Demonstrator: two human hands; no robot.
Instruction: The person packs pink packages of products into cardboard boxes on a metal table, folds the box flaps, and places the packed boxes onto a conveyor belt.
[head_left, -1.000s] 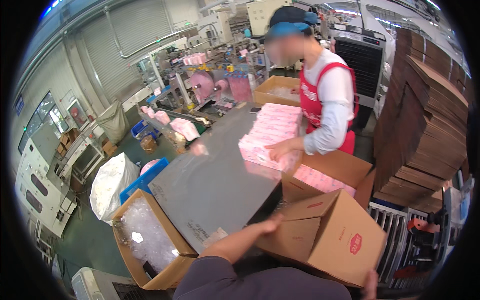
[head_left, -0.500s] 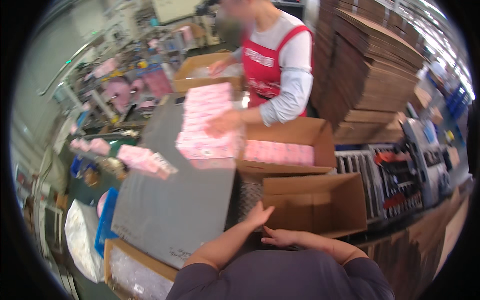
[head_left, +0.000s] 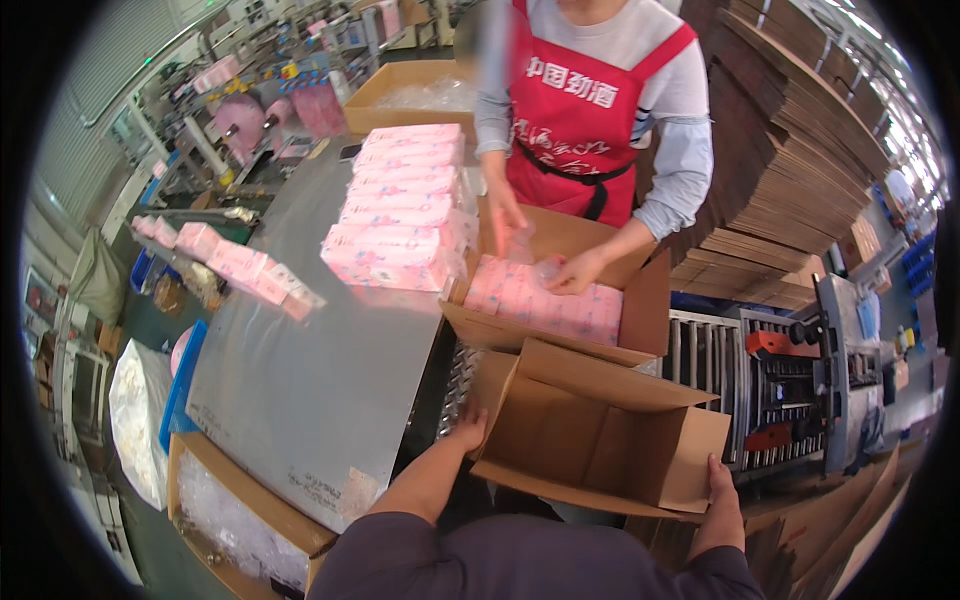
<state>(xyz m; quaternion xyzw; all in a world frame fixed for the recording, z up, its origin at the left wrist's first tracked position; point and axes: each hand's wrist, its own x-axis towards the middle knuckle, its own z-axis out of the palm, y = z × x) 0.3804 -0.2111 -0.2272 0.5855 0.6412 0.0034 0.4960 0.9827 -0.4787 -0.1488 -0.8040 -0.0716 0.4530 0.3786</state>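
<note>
An open cardboard box [head_left: 555,490] with nothing inside stands in front of me, its flaps raised. My left hand [head_left: 468,432] grips it at its left end, the fingers partly hidden against the flap. At the opposite end my right hand [head_left: 722,490] holds the right flap's edge. Just beyond stands another open carton [head_left: 645,300], packed with pink printed packs [head_left: 550,305]. A co-worker in a red apron [head_left: 575,120] reaches into that carton with both hands, with clear plastic between them.
Pink packs [head_left: 400,210] are stacked on the grey metal table [head_left: 310,400] at left. Further left, several packs [head_left: 240,270] sit in a line. A roller conveyor [head_left: 700,350] lies at right, before flattened cardboard stacks [head_left: 780,170]. A carton of clear plastic [head_left: 230,530] is at lower left.
My right hand has moved from the box's front side to its right end; my left now holds the left end. The box has turned slightly. The co-worker's hands went from the pack stack into the carton.
</note>
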